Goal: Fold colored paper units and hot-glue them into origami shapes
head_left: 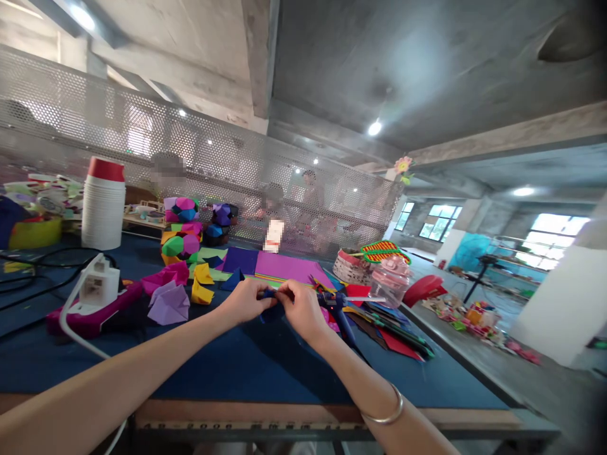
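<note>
A dark blue piece of folded paper (270,314) is pinched between my two hands over the table. My left hand (247,299) has thumb and fingers closed at its left side. From the right, my right hand (303,309) closes its fingertips on the same paper, which is largely hidden. Just right of that hand lies a blue glue gun (337,303) with a clear glue stick (367,299) out of its back. Left of my left hand are folded papers in yellow (202,284), pink (165,276) and lilac (169,303).
A stack of coloured paper (289,265) lies behind my hands. Paper balls (181,246) stand back left, near tall stacked cups (103,205). A power strip (102,316) with cables sits left. At right are a pink-lidded clear bottle (389,281), a woven basket (351,265) and paper strips (393,328).
</note>
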A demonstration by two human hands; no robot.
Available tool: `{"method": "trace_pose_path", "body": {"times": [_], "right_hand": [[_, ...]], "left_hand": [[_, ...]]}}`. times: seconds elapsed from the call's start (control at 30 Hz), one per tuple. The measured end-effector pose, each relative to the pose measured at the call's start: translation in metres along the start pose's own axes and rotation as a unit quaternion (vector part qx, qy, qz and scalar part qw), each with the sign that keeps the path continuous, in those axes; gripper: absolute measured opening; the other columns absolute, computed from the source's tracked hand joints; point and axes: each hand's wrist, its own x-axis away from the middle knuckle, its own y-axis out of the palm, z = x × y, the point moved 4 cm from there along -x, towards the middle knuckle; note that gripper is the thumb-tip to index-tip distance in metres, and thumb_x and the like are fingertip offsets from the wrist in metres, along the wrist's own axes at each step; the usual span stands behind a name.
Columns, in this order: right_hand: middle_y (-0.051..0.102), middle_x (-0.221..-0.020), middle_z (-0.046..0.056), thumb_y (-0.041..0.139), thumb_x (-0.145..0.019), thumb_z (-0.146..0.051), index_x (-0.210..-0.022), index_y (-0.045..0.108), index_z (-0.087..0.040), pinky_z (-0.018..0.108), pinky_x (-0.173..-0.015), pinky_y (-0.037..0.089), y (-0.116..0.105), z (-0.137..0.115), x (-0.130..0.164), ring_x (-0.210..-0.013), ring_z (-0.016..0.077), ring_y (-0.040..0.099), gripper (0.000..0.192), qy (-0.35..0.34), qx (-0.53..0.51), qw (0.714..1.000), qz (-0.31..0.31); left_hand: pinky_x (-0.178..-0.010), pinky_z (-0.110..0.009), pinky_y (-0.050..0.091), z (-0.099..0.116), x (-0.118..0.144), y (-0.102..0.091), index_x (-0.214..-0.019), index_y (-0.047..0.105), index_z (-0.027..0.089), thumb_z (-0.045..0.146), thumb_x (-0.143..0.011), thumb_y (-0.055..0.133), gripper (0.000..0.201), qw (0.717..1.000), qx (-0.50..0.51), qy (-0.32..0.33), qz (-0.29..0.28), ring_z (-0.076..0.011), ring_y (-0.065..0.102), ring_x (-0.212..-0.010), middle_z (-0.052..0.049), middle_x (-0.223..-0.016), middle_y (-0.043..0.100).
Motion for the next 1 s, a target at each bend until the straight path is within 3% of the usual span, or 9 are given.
{"method": "trace_pose_path", "body": {"times": [0.1,0.2,0.37,0.53,0.67,0.8,1.0], "right_hand": [[0.064,-0.073,0.001,0.057,-0.080,-0.015,-0.075,0.061,-0.019,0.023,-0.064,0.039,-0.003,0.000,0.000,-0.069,0.0154,0.058,0.007,-0.013,0.008,1.000,0.000],[0.063,-0.071,0.001,0.056,-0.079,-0.011,-0.073,0.060,-0.018,0.023,-0.063,0.038,-0.004,-0.001,0.000,-0.068,0.0147,0.056,0.010,-0.027,0.009,1.000,-0.007],[0.060,-0.067,0.000,0.055,-0.078,-0.008,-0.072,0.059,-0.018,0.022,-0.061,0.037,-0.002,-0.001,0.001,-0.064,0.0132,0.054,0.012,-0.042,0.004,0.999,-0.020],[0.065,-0.075,0.002,0.051,-0.087,-0.022,-0.080,0.062,-0.018,0.024,-0.067,0.041,-0.008,-0.005,-0.003,-0.071,0.0148,0.059,0.014,-0.030,-0.016,0.999,-0.016],[0.065,-0.089,0.004,0.044,-0.091,-0.026,-0.096,0.060,-0.019,0.025,-0.071,0.043,-0.034,-0.012,0.007,-0.082,0.0160,0.060,0.018,-0.011,-0.009,1.000,0.001],[0.063,-0.084,0.002,0.046,-0.091,-0.028,-0.084,0.060,-0.021,0.024,-0.070,0.043,-0.064,-0.011,0.042,-0.077,0.0148,0.058,0.017,0.011,0.030,0.998,-0.058],[0.061,-0.075,0.003,0.049,-0.087,-0.042,-0.077,0.055,-0.020,0.027,-0.067,0.044,-0.110,0.042,0.085,-0.071,0.0169,0.058,0.026,0.111,0.124,0.986,-0.014]], "left_hand": [[-0.048,-0.020,0.024,0.002,-0.001,0.005,-0.091,0.069,0.012,0.033,-0.072,0.057,0.031,0.998,0.023,0.016,-0.061,-0.0080,0.034,-0.049,0.005,-0.052,0.040],[-0.048,-0.020,0.025,-0.001,-0.001,0.010,-0.095,0.068,0.011,0.031,-0.072,0.055,0.033,0.994,0.052,0.017,-0.095,-0.0084,0.036,-0.050,0.004,-0.054,0.044],[-0.049,-0.021,0.025,-0.006,-0.001,0.008,-0.081,0.069,0.013,0.027,-0.073,0.053,0.023,0.998,-0.008,0.038,-0.048,-0.0087,0.036,-0.051,0.004,-0.053,0.045],[-0.049,-0.023,0.023,-0.009,-0.002,0.001,-0.085,0.071,0.015,0.029,-0.072,0.054,0.026,0.998,-0.061,0.002,0.006,-0.0092,0.033,-0.048,0.005,-0.048,0.040],[-0.049,-0.023,0.023,-0.011,-0.002,-0.004,-0.086,0.072,0.013,0.028,-0.070,0.054,0.028,0.997,-0.064,-0.037,0.020,-0.0095,0.033,-0.047,0.005,-0.048,0.038],[-0.048,-0.023,0.023,-0.012,-0.001,-0.007,-0.079,0.072,0.013,0.028,-0.071,0.051,0.027,0.997,-0.049,-0.049,0.033,-0.0098,0.036,-0.048,0.004,-0.047,0.037],[-0.047,-0.022,0.025,-0.016,-0.003,-0.007,-0.081,0.071,0.013,0.031,-0.071,0.053,0.028,0.997,-0.025,-0.070,0.036,-0.0101,0.039,-0.047,0.004,-0.048,0.042]]}}
